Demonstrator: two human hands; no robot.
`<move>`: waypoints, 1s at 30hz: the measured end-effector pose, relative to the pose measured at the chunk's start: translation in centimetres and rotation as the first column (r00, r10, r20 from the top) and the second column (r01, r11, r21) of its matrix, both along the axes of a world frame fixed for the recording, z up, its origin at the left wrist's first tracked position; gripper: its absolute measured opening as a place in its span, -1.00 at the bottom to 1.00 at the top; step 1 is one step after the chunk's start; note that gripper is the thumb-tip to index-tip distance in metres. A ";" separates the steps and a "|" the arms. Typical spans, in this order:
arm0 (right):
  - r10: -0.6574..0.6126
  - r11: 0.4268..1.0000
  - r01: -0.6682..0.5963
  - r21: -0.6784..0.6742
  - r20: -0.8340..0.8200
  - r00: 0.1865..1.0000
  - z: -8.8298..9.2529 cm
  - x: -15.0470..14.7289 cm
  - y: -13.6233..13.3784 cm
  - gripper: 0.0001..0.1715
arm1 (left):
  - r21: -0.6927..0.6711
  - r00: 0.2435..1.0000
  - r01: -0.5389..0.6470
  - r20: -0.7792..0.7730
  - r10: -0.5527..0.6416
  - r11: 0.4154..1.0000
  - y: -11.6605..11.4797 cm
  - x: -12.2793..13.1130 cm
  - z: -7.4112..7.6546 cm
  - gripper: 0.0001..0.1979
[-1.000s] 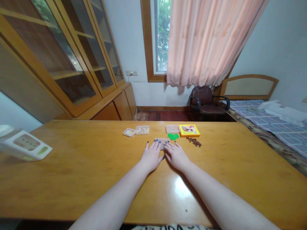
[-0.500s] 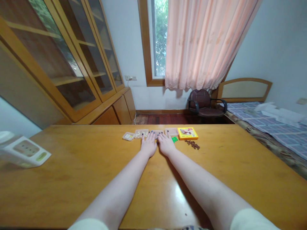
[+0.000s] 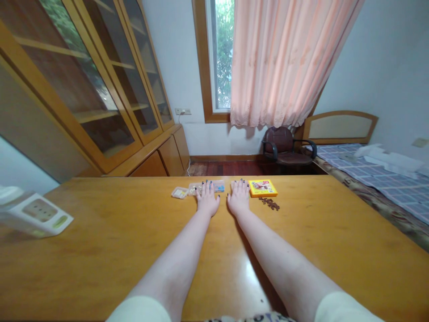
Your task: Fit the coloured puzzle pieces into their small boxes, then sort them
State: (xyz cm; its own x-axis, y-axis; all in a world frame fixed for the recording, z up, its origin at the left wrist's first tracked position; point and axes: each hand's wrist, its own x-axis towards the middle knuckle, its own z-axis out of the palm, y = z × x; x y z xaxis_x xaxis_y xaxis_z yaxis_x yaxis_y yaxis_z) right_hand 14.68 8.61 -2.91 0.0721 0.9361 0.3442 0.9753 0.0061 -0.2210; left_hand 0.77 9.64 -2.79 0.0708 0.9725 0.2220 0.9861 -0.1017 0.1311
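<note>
Both my arms stretch far across a wooden table point(image 3: 100, 250). My left hand point(image 3: 207, 199) lies flat, fingers spread and open, its fingertips over a small clear tray of pale pieces point(image 3: 193, 188). My right hand point(image 3: 238, 198) lies flat and open too, a little apart from the left, covering the pink tray and green pieces. A clear tray with blue bits point(image 3: 218, 186) shows between the hands. A yellow box point(image 3: 262, 188) sits just right of my right hand, with a heap of brown pieces point(image 3: 270, 204) in front of it.
Another small clear tray point(image 3: 178, 192) lies left of the hands. A white box point(image 3: 31, 214) rests at the table's left edge. Beyond the table stand a glass-fronted cabinet point(image 3: 83, 85), a dark chair point(image 3: 284, 147) under a pink curtain, and a bed point(image 3: 375, 174) at right.
Both hands slid forward across the table and then drew apart. The right hand now covers the green pieces and the pink tray; a tray with blue bits shows between the hands.
</note>
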 end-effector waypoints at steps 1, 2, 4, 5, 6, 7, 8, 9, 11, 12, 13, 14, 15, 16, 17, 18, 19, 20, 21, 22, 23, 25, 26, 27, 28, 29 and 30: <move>-0.018 1.000 0.018 0.007 0.013 1.000 0.0 0.0 -0.1 -0.18 | 0.008 1.000 -0.003 0.001 0.003 1.000 -0.1 0.0 0.1 -0.31; -0.023 1.000 0.023 0.008 0.027 0.999 0.0 0.0 -0.1 -0.15 | 0.017 1.000 -0.005 0.003 0.005 1.000 -0.2 0.1 0.1 -0.31; -0.002 1.000 0.003 -0.020 0.053 0.999 0.2 0.2 -0.3 -0.14 | 0.027 1.000 -0.002 0.014 0.002 1.000 -0.3 0.1 0.2 -0.31; 0.022 0.999 -0.020 -0.045 0.064 0.998 0.3 0.4 -0.4 -0.16 | 0.030 1.000 0.000 0.021 -0.001 1.000 -0.3 0.1 0.3 -0.31; 0.046 0.997 -0.041 -0.069 0.073 0.996 0.5 0.7 -0.5 -0.20 | 0.029 1.000 0.004 0.028 -0.004 1.000 -0.3 0.1 0.3 -0.31; 0.071 0.994 -0.064 -0.086 0.084 0.994 0.7 1.1 -0.7 -0.26 | 0.028 0.999 0.006 0.032 -0.007 1.000 -0.3 0.2 0.2 -0.31; 0.104 0.991 -0.094 -0.096 0.099 0.990 1.0 1.5 -0.8 -0.31 | 0.028 0.999 0.009 0.033 -0.010 1.000 -0.2 0.2 0.2 -0.31; 0.134 0.988 -0.123 -0.094 0.117 0.984 1.2 2.0 -1.0 -0.36 | 0.031 0.999 0.011 0.032 -0.012 0.999 -0.2 0.2 0.1 -0.31; 0.186 0.980 -0.173 -0.093 0.153 0.971 1.7 2.9 -1.6 -0.43 | 0.047 0.999 0.017 0.026 -0.018 0.999 -0.1 0.1 0.0 -0.31; 0.197 0.979 -0.184 -0.089 0.170 0.966 1.9 3.4 -2.0 -0.45 | 0.056 1.000 0.018 0.024 -0.020 0.998 -0.1 0.1 -0.1 -0.32; 0.205 0.977 -0.192 -0.088 0.181 0.962 2.1 3.7 -2.4 -0.46 | 0.063 1.000 0.017 0.023 -0.019 0.998 -0.1 0.1 -0.2 -0.32; 0.213 0.976 -0.199 -0.087 0.188 0.959 2.2 4.0 -2.9 -0.48 | 0.067 1.000 0.016 0.023 -0.018 0.998 0.0 0.1 -0.2 -0.32; 0.224 0.973 -0.210 -0.090 0.192 0.955 2.4 4.2 -3.4 -0.50 | 0.071 1.000 0.014 0.025 -0.016 0.997 0.0 0.1 -0.3 -0.32; 0.238 0.970 -0.223 -0.094 0.193 0.952 2.4 4.3 -3.9 -0.51 | 0.075 0.999 0.013 0.028 -0.015 0.997 0.0 0.1 -0.4 -0.33; 0.252 0.966 -0.236 -0.100 0.194 0.948 2.5 4.3 -4.5 -0.53 | 0.079 0.999 0.014 0.033 -0.016 0.997 0.1 0.1 -0.4 -0.33; 0.265 0.963 -0.248 -0.108 0.194 0.945 2.6 4.2 -5.2 -0.54 | 0.082 0.999 0.016 0.038 -0.019 0.997 0.1 0.0 -0.4 -0.33; 0.275 0.960 -0.257 -0.113 0.195 0.942 2.7 4.1 -5.8 -0.56 | 0.084 0.999 0.018 0.044 -0.022 0.996 0.1 0.0 -0.4 -0.33; 0.286 0.956 -0.266 -0.123 0.194 0.938 2.8 3.9 -6.4 -0.57 | 0.087 0.998 0.021 0.051 -0.025 0.996 0.1 0.0 -0.5 -0.33; 0.301 0.951 -0.279 -0.132 0.191 0.934 2.9 3.7 -7.0 -0.59 | 0.090 0.998 0.025 0.057 -0.030 0.996 0.1 0.0 -0.5 -0.34; 0.309 0.948 -0.286 -0.142 0.185 0.933 3.1 3.5 -7.6 -0.60 | 0.094 0.997 0.032 0.064 -0.038 0.995 0.1 0.0 -0.4 -0.34; 0.320 0.943 -0.296 -0.149 0.175 0.931 3.4 3.4 -8.0 -0.60 | 0.100 0.996 0.042 0.072 -0.049 0.994 0.1 0.0 -0.4 -0.35; 0.332 0.940 -0.314 -0.136 0.141 0.933 4.0 3.6 -8.6 -0.59 | 0.121 0.992 0.079 0.090 -0.090 0.990 -0.1 -0.1 -0.2 -0.36; 0.330 0.941 -0.317 -0.119 0.116 0.937 4.3 4.0 -8.7 -0.57 | 0.130 0.987 0.112 0.098 -0.125 0.985 -0.1 -0.1 -0.1 -0.38; 0.318 0.946 -0.309 -0.103 0.085 0.944 4.5 4.6 -8.7 -0.55 | 0.134 0.979 0.162 0.103 -0.177 0.978 -0.2 -0.1 0.1 -0.39; 0.291 0.954 -0.285 -0.093 0.048 0.956 4.7 5.2 -8.5 -0.54 | 0.133 0.964 0.228 0.105 -0.243 0.964 -0.4 -0.1 0.3 -0.42; 0.235 0.967 -0.233 -0.107 0.001 0.972 4.6 6.0 -8.3 -0.54 | 0.125 0.941 0.308 0.104 -0.321 0.943 -0.5 -0.1 0.5 -0.45; 0.175 0.972 -0.181 -0.148 -0.055 0.983 4.4 6.8 -8.0 -0.55 | 0.113 0.910 0.390 0.102 -0.401 0.914 -0.6 -0.1 0.7 -0.47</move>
